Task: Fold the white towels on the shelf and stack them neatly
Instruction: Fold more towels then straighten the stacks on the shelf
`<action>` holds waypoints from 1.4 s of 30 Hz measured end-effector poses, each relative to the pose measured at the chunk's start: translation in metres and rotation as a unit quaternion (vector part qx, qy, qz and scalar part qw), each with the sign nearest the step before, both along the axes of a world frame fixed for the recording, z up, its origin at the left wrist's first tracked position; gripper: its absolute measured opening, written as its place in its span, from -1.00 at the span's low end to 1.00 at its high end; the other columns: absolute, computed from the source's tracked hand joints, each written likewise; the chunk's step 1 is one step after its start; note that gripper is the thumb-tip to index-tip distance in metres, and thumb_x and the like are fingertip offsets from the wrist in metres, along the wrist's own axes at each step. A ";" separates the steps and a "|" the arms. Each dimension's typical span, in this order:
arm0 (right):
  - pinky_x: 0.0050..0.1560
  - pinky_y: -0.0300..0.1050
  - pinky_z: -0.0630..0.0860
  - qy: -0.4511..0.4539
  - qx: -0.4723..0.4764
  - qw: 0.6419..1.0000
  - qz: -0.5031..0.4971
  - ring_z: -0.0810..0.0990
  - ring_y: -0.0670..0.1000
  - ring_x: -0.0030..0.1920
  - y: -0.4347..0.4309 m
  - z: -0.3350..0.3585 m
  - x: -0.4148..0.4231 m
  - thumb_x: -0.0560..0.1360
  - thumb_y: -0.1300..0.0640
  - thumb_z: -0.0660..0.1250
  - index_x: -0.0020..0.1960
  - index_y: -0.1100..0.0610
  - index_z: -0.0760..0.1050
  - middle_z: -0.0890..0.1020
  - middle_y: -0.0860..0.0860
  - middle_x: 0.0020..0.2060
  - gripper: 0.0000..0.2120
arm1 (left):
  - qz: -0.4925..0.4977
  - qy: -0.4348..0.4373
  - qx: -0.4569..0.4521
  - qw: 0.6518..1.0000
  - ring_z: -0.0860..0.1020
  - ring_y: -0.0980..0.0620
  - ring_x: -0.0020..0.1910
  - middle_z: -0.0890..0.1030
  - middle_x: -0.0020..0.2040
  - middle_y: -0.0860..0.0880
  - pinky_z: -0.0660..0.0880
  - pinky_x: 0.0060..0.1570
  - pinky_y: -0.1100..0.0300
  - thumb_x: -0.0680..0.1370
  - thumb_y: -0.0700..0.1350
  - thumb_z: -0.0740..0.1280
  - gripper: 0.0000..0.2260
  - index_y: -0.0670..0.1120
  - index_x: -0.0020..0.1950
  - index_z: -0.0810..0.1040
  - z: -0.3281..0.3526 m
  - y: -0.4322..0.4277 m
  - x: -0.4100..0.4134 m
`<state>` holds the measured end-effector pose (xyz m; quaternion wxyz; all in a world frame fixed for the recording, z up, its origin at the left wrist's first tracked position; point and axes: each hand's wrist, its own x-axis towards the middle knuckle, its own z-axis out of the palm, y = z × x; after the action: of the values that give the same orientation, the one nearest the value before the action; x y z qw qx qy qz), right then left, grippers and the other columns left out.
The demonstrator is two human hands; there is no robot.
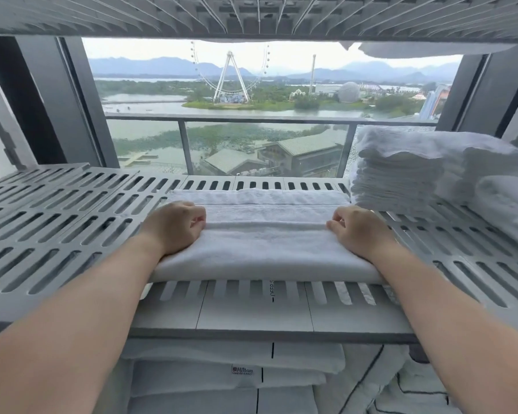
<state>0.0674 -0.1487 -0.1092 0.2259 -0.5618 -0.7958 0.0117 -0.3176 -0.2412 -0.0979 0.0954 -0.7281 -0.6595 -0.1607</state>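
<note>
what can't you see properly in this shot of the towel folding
Head view:
- Fingertips of the left hand and right hand: curled under, into the towel fold.
- Stack of towels: cut off by the right edge.
- Lower towels: partly hidden behind the shelf front.
- Label small print: too small to read.

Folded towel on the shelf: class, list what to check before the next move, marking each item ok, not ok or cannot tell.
1. Left hand grips the folded towel: ok.
2. Right hand grips its other end: ok.
3. Towel lies flat on the shelf: ok.
4. Towel sits apart from the towel stack: cannot tell.
5. Stack top is level enough for another towel: cannot tell.
</note>
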 end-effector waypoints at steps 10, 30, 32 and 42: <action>0.21 0.05 0.43 -0.029 0.070 0.997 0.025 0.57 0.07 0.09 -0.007 0.006 -0.002 0.52 0.02 0.36 0.15 -0.01 0.53 0.63 -0.02 0.00 -0.78 | 0.084 0.066 -0.104 0.989 0.50 0.03 -0.03 0.48 -0.05 0.08 0.47 -0.03 0.06 0.61 -0.03 0.08 -0.77 0.07 -0.20 0.44 0.016 0.004 0.018; 0.56 0.23 -0.19 -0.089 -0.161 0.982 0.048 -0.02 0.04 0.61 -0.001 0.000 -0.045 0.56 -0.38 -0.07 0.59 -0.15 0.12 0.08 -0.04 0.62 -0.34 | 0.397 -0.026 -0.197 0.896 -0.09 -0.25 0.61 0.07 0.64 -0.15 -0.34 0.35 -0.47 0.56 0.20 -0.19 -0.38 0.09 0.62 0.12 -0.005 0.017 0.079; 0.55 0.27 -0.15 -0.086 -0.154 0.984 0.027 0.03 0.08 0.60 0.000 0.000 -0.044 0.56 -0.38 -0.06 0.58 -0.13 0.15 0.12 -0.02 0.61 -0.34 | 0.408 -0.055 -0.213 0.886 -0.12 -0.23 0.62 -0.01 0.65 -0.13 -0.34 0.32 -0.52 0.55 0.26 -0.19 -0.36 0.13 0.63 0.06 -0.003 0.014 0.075; 0.52 0.35 -0.14 -0.132 -0.195 0.971 0.049 0.01 0.16 0.60 -0.002 0.010 -0.049 0.60 -0.31 -0.06 0.58 -0.10 0.12 0.09 0.03 0.61 -0.39 | 0.371 -0.057 -0.276 0.885 -0.09 -0.19 0.62 -0.06 0.66 -0.12 -0.26 0.40 -0.49 0.62 0.03 -0.10 -0.44 0.05 0.65 -0.01 0.016 0.030 0.079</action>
<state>0.0188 -0.1506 -0.0995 0.0040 -0.5519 -0.8275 0.1030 -0.2386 -0.2112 -0.0824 -0.0939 -0.4165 -0.9037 0.0337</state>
